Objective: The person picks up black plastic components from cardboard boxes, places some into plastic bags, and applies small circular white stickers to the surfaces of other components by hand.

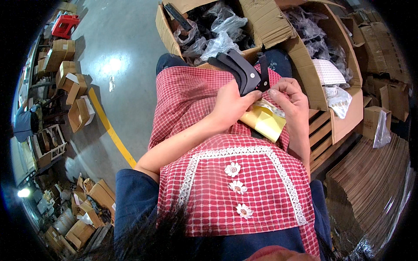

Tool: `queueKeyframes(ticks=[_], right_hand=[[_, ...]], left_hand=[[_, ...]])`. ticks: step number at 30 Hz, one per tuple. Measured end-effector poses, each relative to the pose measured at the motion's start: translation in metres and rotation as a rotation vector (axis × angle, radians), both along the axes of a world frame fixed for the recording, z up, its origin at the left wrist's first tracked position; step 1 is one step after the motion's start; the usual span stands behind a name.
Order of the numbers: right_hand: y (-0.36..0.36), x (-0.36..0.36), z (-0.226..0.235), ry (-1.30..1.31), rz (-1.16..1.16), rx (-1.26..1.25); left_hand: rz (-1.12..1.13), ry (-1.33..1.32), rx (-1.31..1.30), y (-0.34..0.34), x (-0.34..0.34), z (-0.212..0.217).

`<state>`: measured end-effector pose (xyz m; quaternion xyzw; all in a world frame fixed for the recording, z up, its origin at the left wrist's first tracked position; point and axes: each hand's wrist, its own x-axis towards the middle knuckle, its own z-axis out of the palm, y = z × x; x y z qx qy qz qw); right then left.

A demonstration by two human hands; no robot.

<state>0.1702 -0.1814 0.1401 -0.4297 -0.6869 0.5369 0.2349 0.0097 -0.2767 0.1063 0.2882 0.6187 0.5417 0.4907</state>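
Your left hand (230,108) is wrapped around a stack of black curved parts (239,71), with your thumb pressing on the front one. The stack rests on your lap, over your red checked apron (226,195). Your right hand (291,102) pinches a small white sticker (272,106) between thumb and finger, right by the black parts. Under both hands lies a yellow sheet (265,122), the sticker backing, touching your left palm.

Just past your knees sits a big open brown box (174,37). It is full of clear plastic bags (220,32) with dark things inside; they may be more of the same parts, but the bags hide them. To your right stands a second open box (344,126), also holding bagged dark things, plus a white dotted sheet (327,71) near its front wall. This box sits on a wood pallet (322,139).

Farther right is a pile of flat brown cardboard (365,182). A clear bag (382,130) hangs beside a small box there.

On your left, a yellow line (111,130) runs across the grey floor (126,52). Many small open cartons (74,87) lie along it, and a red crate (65,26) sits far off.
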Motion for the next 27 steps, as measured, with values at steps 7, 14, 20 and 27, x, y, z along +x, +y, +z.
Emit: queueKeyframes(ticks=[7, 14, 20, 27], right_hand=[[-0.007, 0.010, -0.025, 0.047, -0.021, -0.207], [-0.006, 0.008, -0.026, -0.022, 0.037, -0.137], [-0.007, 0.007, -0.026, -0.011, 0.014, -0.174], [-0.006, 0.010, -0.032, 0.005, 0.024, -0.196]], left_hand=[[0.027, -0.256, 0.075, -0.001, -0.001, 0.006], [0.005, -0.319, 0.085, -0.001, -0.002, 0.006], [-0.001, -0.325, 0.075, -0.001, -0.003, 0.009], [0.004, -0.323, 0.085, -0.001, -0.004, 0.005]])
